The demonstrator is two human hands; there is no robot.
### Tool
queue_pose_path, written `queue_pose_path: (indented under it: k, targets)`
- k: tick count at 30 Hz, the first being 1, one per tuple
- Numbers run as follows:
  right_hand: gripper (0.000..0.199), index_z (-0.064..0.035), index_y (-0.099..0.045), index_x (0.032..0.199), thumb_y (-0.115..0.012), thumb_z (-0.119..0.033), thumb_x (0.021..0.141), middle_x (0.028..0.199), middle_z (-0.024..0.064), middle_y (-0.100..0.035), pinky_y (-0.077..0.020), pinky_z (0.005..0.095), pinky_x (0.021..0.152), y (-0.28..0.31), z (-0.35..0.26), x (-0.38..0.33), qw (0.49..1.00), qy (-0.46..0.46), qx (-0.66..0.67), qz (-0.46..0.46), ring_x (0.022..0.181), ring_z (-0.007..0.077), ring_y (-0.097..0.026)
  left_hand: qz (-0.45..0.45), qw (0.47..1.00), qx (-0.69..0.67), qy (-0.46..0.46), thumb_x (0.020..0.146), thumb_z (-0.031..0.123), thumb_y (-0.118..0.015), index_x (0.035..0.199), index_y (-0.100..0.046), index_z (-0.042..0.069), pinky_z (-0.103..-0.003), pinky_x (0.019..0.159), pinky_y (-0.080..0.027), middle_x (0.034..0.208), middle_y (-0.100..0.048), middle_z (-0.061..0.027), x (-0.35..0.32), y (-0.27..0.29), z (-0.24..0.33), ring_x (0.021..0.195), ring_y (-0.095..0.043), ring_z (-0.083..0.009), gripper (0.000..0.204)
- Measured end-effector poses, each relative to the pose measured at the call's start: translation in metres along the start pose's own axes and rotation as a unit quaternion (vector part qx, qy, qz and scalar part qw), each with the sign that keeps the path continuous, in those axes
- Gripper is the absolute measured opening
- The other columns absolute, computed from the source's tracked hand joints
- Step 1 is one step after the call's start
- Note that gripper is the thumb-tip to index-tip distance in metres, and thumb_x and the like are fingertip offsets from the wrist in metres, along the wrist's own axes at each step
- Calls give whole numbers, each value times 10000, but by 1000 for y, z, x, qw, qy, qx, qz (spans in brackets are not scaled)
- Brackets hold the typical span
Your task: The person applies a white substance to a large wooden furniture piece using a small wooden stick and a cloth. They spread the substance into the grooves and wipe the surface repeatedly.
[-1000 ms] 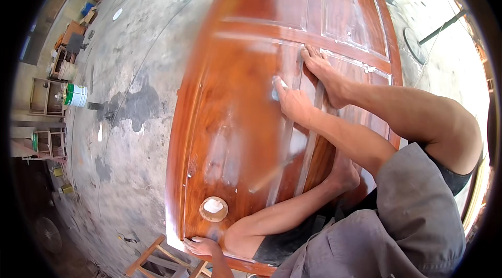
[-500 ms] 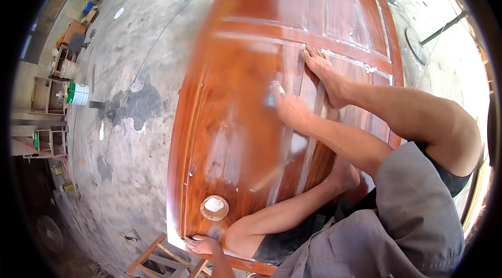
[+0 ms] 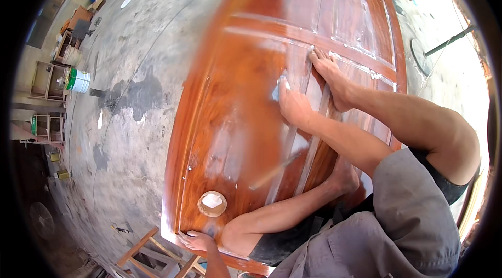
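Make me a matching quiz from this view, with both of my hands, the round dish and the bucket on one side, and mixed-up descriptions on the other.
Things:
1. Left hand
2. Right hand
3. Round dish
4. Bucket

Descriptions:
A. On the reddish-brown panel, with white material in it
B. White and green, toward the picture's left side
C. Resting at the panel's edge, near its lower left corner in the picture
D. Holding a pale blue pad

Pairs: 1-C, 2-D, 3-A, 4-B
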State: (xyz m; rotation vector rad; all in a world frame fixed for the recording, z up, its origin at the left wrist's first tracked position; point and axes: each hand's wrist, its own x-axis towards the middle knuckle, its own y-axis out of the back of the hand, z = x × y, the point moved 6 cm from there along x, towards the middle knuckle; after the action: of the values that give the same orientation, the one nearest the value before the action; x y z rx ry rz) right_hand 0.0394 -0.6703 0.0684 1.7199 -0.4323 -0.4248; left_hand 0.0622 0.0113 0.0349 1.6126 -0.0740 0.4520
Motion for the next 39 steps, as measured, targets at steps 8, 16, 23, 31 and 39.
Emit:
queue_pose_path:
  k: [8, 16, 23, 31, 39]
  targets:
    - [646, 211, -319, 1475, -538, -43, 923, 913, 263, -732, -583, 507, 600, -5, 7, 1, 999, 25, -13, -19, 690, 385, -739, 4, 1000, 1, -5, 1081, 213, -457, 1438, -561, -20, -482, 1203, -369, 1524, -539, -207, 0, 8, 8, 1426, -489, -367, 439]
    - [660, 220, -304, 1479, -544, -36, 920, 897, 262, -728, -590, 489, 608, 1, 5, 0, 999, 19, -11, -37, 698, 383, -743, 8, 1000, -2, -6, 1086, 230, -450, 1444, -559, -22, -479, 1207, -363, 1525, -539, -205, 0, 3, 5, 1430, -484, -366, 451]
    - [686, 220, -285, 1482, -561, -18, 901, 930, 283, -733, -589, 502, 632, 8, 11, 12, 998, -17, 18, -52, 736, 392, -751, -7, 1000, 15, -6, 1084, 221, -449, 1458, -548, -10, -470, 1208, -361, 1536, -528, -202, 0, -3, -1, 1435, -480, -357, 451]
    - [683, 215, -298, 1480, -563, -25, 898, 946, 280, -732, -587, 519, 651, 8, 9, 3, 999, 16, 12, -29, 747, 412, -746, 3, 1000, -10, -7, 1072, 192, -466, 1450, -552, -12, -468, 1203, -369, 1531, -532, -201, 1, 1, 5, 1420, -492, -359, 437]
    - [680, 189, -284, 1506, -536, -8, 907, 973, 267, -730, -586, 503, 662, 9, 4, 7, 998, -26, 33, -43, 772, 414, -739, 11, 1000, -3, -5, 1071, 192, -479, 1431, -570, -19, -477, 1186, -390, 1499, -561, -211, 1, 6, 8, 1395, -520, -367, 427]
